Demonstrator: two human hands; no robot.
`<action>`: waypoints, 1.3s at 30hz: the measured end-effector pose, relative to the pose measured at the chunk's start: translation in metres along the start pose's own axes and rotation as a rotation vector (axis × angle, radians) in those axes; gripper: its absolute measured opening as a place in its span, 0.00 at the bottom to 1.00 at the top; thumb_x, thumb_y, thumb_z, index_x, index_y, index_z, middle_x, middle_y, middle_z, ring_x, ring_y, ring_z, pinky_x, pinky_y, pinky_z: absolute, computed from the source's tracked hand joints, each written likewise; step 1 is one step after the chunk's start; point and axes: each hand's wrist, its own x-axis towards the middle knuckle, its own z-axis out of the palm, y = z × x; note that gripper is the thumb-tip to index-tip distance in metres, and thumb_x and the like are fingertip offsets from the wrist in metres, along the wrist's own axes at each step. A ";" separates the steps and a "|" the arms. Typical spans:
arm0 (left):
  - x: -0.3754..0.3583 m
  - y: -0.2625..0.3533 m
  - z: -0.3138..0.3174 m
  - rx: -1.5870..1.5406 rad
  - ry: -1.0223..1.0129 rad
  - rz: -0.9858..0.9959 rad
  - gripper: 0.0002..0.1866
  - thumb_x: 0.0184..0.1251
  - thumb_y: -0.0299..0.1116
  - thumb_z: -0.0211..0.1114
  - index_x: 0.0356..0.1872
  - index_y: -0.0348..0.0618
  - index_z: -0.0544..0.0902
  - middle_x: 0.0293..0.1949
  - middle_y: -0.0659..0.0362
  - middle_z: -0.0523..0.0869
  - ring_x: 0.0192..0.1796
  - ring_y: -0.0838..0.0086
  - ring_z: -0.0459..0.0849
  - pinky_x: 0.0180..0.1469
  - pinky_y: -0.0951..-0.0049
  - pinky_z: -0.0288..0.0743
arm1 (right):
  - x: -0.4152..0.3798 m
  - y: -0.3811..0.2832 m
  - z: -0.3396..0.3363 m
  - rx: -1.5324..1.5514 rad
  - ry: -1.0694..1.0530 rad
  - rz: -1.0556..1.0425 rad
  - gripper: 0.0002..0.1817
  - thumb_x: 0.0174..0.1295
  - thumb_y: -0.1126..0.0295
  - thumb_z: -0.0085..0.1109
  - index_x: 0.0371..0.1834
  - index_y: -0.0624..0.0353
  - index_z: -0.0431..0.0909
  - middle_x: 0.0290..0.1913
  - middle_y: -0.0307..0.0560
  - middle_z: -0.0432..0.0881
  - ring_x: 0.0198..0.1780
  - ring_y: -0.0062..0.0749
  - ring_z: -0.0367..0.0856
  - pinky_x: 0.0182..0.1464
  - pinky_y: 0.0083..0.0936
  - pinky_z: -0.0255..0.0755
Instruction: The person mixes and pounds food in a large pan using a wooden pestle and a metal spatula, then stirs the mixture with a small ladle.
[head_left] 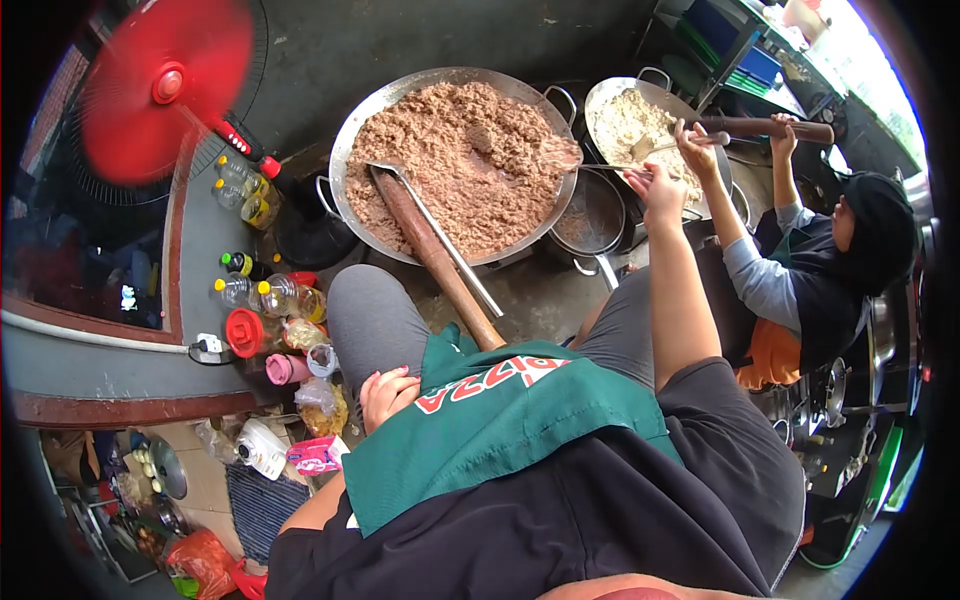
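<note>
A wide metal pan [345,205] in front of me holds a brown, crumbly, minced-looking mixture [450,150]. My right hand [658,195] is closed around the thin handle of a skimmer [562,155], whose head is over the pan's right edge. A thick wooden paddle [430,235] leans from the mixture down between my legs, and a metal-handled spatula [465,265] lies alongside it. Neither is held by my hands. My left hand [388,395] rests on my thigh beside the green apron [500,430], fingers stretched out and holding nothing.
At the right, a co-worker grips a wooden-handled tool [770,128] over a second pan [598,100] of pale food. A strainer-like pan [590,215] stands between the pans. Left are a red fan [170,85], oil bottles [285,297] and a pink packet [318,455].
</note>
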 end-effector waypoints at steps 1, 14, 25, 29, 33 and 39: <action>0.001 0.002 0.000 0.000 0.001 -0.009 0.11 0.49 0.38 0.61 0.32 0.46 0.83 0.40 0.63 0.85 0.53 0.69 0.82 0.62 0.57 0.62 | 0.000 -0.001 -0.009 -0.013 0.024 -0.041 0.11 0.67 0.75 0.44 0.42 0.75 0.71 0.34 0.58 0.82 0.32 0.40 0.86 0.31 0.22 0.82; 0.002 0.001 0.009 -0.021 0.031 0.024 0.13 0.51 0.40 0.62 0.35 0.45 0.82 0.39 0.62 0.84 0.52 0.67 0.81 0.62 0.56 0.62 | 0.013 0.110 -0.049 -0.995 0.174 -0.470 0.10 0.64 0.68 0.50 0.37 0.61 0.80 0.27 0.55 0.83 0.30 0.41 0.85 0.35 0.33 0.77; 0.002 0.006 -0.001 0.030 0.011 -0.037 0.13 0.50 0.41 0.62 0.34 0.46 0.83 0.38 0.63 0.83 0.51 0.68 0.81 0.61 0.56 0.63 | -0.019 0.061 -0.018 -1.090 0.077 -0.691 0.11 0.66 0.67 0.47 0.39 0.57 0.80 0.34 0.60 0.83 0.38 0.55 0.82 0.42 0.43 0.76; -0.001 0.002 -0.001 0.054 0.010 -0.040 0.13 0.50 0.41 0.62 0.34 0.47 0.83 0.38 0.63 0.84 0.51 0.69 0.82 0.61 0.57 0.63 | -0.013 0.019 0.013 -0.552 0.131 -0.458 0.11 0.67 0.70 0.49 0.40 0.65 0.79 0.30 0.53 0.84 0.32 0.32 0.86 0.35 0.25 0.77; -0.004 -0.002 -0.002 0.043 0.010 -0.036 0.12 0.50 0.40 0.62 0.33 0.46 0.83 0.39 0.63 0.84 0.51 0.70 0.82 0.62 0.58 0.62 | -0.007 0.037 0.093 -0.305 -0.100 -0.411 0.10 0.69 0.73 0.47 0.40 0.68 0.77 0.32 0.49 0.83 0.32 0.28 0.85 0.34 0.19 0.78; -0.004 -0.005 -0.002 0.048 0.020 -0.029 0.10 0.49 0.37 0.62 0.32 0.46 0.82 0.38 0.62 0.84 0.51 0.71 0.82 0.62 0.60 0.62 | -0.002 0.107 0.217 -0.020 -0.246 0.051 0.10 0.67 0.76 0.43 0.38 0.72 0.74 0.30 0.57 0.80 0.26 0.37 0.84 0.26 0.22 0.81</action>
